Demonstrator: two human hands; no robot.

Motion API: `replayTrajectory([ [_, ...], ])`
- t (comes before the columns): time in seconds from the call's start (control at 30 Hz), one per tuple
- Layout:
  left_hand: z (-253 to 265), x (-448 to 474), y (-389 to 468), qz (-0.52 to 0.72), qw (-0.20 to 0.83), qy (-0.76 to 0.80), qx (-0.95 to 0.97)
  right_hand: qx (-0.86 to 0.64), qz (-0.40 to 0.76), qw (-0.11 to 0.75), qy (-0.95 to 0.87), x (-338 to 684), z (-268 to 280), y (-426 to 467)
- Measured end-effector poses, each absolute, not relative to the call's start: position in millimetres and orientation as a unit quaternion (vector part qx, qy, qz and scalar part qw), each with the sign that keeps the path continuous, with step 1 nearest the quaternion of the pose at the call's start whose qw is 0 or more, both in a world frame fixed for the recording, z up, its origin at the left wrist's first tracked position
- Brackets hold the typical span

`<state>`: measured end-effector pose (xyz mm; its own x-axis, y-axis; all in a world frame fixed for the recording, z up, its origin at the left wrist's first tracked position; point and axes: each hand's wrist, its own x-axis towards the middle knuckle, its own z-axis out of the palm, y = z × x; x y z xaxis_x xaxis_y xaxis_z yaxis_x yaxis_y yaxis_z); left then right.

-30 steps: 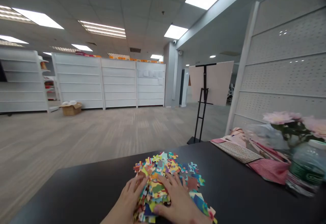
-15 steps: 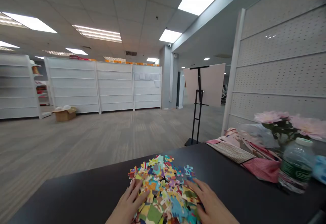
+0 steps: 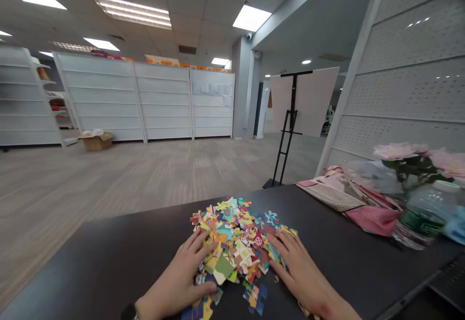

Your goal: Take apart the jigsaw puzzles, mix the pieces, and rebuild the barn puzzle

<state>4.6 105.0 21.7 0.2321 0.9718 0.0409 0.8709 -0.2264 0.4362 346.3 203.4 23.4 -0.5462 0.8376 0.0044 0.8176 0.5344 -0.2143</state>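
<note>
I observe puzzle pieces [image 3: 232, 249] heaped on the desk [image 3: 119, 257] between left hand [image 3: 185, 271] and right hand [image 3: 300, 266]. Both grips released, digits splayed at the heap's flanks. Risk, my judgement: pressing inward too hard could flip pieces or scatter the near cluster [image 3: 255, 298].

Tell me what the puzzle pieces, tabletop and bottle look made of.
Puzzle pieces: probably cardboard, fairly matt, flat with printed colours. Tabletop: perhaps laminate, smooth and black with a soft sheen. Bottle: likely clear plastic, glossy, its upper part see-through.
</note>
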Motion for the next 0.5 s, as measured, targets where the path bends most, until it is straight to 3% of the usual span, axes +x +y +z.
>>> replayTrajectory([
  [0.2, 24.1, 5.7, 106.7, 0.190, 0.162, 0.568, 0.784, -0.465, 0.125, 0.009, -0.876, 339.6, 30.2, 251.5],
  [0.5, 21.0, 9.8, 105.7, 0.179, 0.146, 0.546, 0.805, -0.346, 0.204, 0.062, -0.914, 281.3, 42.3, 238.1],
])
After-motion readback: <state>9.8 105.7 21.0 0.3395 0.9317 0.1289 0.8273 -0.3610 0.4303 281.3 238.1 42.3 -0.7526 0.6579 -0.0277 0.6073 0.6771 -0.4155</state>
